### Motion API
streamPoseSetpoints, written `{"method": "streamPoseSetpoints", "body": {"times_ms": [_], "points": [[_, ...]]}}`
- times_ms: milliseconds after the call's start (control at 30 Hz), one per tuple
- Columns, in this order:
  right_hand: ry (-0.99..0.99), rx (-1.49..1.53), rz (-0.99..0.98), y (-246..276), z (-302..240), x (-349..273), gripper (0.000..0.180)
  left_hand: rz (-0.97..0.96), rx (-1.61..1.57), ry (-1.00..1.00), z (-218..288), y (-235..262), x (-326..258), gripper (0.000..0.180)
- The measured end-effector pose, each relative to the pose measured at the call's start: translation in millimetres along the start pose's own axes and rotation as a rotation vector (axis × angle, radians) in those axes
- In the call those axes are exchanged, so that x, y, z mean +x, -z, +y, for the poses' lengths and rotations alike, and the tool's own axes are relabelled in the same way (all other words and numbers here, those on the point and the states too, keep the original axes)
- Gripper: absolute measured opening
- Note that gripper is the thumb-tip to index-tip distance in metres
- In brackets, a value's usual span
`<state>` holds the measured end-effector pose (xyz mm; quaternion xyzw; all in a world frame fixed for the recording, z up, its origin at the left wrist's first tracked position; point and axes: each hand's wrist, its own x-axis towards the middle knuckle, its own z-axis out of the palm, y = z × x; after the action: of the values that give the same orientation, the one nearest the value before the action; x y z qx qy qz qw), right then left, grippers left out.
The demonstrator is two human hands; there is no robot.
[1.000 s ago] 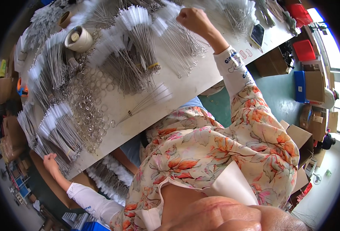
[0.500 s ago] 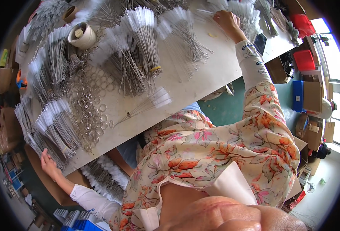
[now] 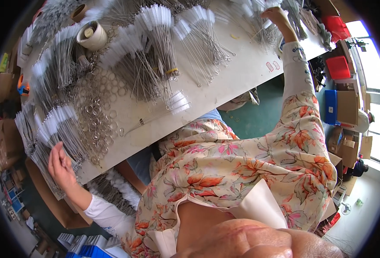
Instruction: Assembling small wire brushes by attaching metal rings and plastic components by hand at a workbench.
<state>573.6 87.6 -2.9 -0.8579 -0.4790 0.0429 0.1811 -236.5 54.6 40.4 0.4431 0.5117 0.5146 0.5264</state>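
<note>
My left hand is raised with its fingers stretched out, over the table's left edge. It is nearest to a bundle of white-tipped wire brushes and appears to hold nothing. My right arm reaches to the far right of the table, where my right hand is bent over a pile of similar brushes. Its fingers are drawn together beside a small white brush head, but what they hold is unclear. A few loose brushes with white heads lie near the front edge of the table.
Metal rings are heaped across the left of the white table. Brush bundles stand beyond, beside a cream tape roll. Below the left edge sits an open cardboard box. Red bins are at right.
My right hand has moved to the right across the brush pile. My left hand has risen and shifted slightly right. Two small red marks on the table are now uncovered beside my right sleeve.
</note>
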Motion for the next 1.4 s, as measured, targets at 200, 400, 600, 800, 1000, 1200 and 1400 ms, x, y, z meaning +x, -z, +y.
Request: {"method": "streamPoseSetpoints", "body": {"times_ms": [200,400,600,800,1000,1200,1400], "points": [[0.207,0.296,0.414,42,-99,-69,0.023,-0.143,0.183,-0.05,7,-94,-23,0.022],[0.898,0.975,-0.013,-8,-231,-171,0.024,-0.287,0.27,-0.387,-11,-195,-49,0.024],[0.873,1.224,-0.273,-37,-344,-296,0.031,-0.265,0.45,-0.902,-51,-229,-25,0.02],[0.615,1.242,-0.434,-59,-326,-289,0.029,-0.152,0.319,-1.19,-34,-220,-28,0.017],[-0.062,2.274,-1.19,-66,-328,-290,0.018,-0.188,0.535,-1.201,-59,-223,-46,0.027],[0.378,1.276,-0.81,-26,-326,-282,0.023,-0.247,0.42,-1.251,-13,-189,-28,0.065],[0.833,0.916,-0.8,-42,-339,-307,0.018,-0.726,0.066,-0.483,-21,-197,-53,0.094]]}}
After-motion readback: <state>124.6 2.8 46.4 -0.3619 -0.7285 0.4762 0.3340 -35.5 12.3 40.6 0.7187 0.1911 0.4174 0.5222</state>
